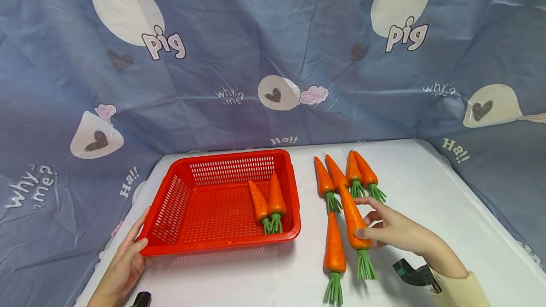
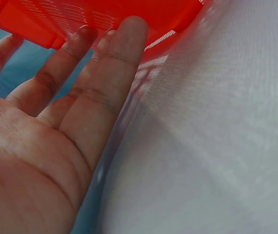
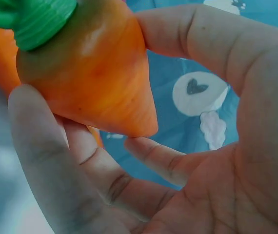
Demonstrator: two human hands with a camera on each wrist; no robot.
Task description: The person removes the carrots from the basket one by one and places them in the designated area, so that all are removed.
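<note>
My right hand [image 1: 386,229] pinches an orange toy carrot [image 1: 353,217] between thumb and fingers, its green leaves towards me. In the right wrist view the carrot [image 3: 95,73] is seen close up, with fingertips on both sides. My left hand [image 1: 125,257] holds the front left corner of a red plastic basket [image 1: 217,244]; the left wrist view shows its fingers against the basket's outer wall [image 2: 100,14]. Two carrots [image 1: 276,195] lie side by side at the basket's right end. Another carrot [image 1: 335,245] lies just left of the held one.
Several more carrots [image 1: 361,169] lie in a row behind my right hand, tips pointing away. A white cloth [image 1: 426,179] covers the table. Blue printed fabric [image 1: 273,51] hangs behind and at both sides. A dark device [image 1: 415,274] sits at my right wrist.
</note>
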